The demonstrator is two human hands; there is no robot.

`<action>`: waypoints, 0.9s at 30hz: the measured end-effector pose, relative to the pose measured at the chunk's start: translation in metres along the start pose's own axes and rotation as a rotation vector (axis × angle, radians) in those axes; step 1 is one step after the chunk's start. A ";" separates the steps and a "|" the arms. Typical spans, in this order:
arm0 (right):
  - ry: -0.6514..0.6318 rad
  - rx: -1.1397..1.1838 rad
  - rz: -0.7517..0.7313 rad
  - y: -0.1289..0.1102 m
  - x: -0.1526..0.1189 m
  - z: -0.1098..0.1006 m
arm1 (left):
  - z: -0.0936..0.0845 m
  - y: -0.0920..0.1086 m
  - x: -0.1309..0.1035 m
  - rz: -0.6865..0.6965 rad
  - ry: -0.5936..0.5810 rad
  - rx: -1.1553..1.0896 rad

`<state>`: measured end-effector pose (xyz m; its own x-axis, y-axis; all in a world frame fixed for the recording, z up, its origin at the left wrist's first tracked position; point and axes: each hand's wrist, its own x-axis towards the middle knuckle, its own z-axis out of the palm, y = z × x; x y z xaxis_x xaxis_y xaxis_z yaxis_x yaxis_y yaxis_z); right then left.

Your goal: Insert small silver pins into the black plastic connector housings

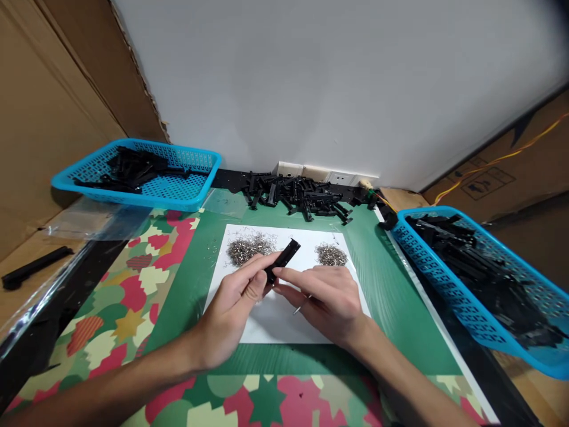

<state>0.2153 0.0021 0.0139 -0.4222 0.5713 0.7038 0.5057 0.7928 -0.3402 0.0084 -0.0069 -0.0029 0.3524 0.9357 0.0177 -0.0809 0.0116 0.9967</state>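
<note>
My left hand [237,299] is closed round a long black plastic part [288,252], which slants up and to the right above the white sheet. My right hand [326,299] meets it from the other side, its index fingertip touching the part's lower end. A thin metal tool [300,307] is gripped in the curled right fingers; only a short length of it shows, so its kind is unclear. Behind the hands, a larger pile of small metal pieces [249,246] lies at the left of the sheet and a smaller metal pile [331,255] at the right.
A white sheet [288,332] lies on a green mat [400,314]. Loose black parts [302,196] are heaped along the wall. Blue baskets holding black parts stand at left [200,204] and right [478,335]. A single black part [35,267] rests far left.
</note>
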 end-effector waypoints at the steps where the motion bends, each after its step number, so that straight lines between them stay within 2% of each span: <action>1: -0.009 -0.006 -0.006 0.001 0.000 -0.001 | 0.000 0.001 0.000 -0.005 -0.005 -0.009; 6: -0.074 -0.065 -0.019 0.007 -0.004 -0.006 | 0.002 0.008 0.002 0.012 -0.086 0.056; 11: -0.129 -0.045 -0.024 0.015 -0.006 -0.013 | -0.002 0.014 0.006 0.111 -0.069 0.325; 15: -0.136 0.012 0.044 0.020 -0.005 -0.014 | -0.011 0.008 0.011 0.283 -0.011 0.522; 20: -0.129 0.101 0.101 0.020 -0.006 -0.009 | -0.018 0.000 0.013 0.513 0.060 0.635; 24: -0.255 0.152 0.239 0.019 -0.003 -0.017 | -0.019 0.000 0.017 0.611 0.057 0.704; 27: -0.380 0.121 0.368 0.019 0.002 -0.029 | -0.020 -0.003 0.018 0.622 0.045 0.772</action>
<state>0.2458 0.0123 0.0265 -0.4868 0.8348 0.2572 0.5910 0.5315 -0.6068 -0.0035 0.0174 -0.0072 0.4165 0.7101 0.5678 0.3954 -0.7038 0.5902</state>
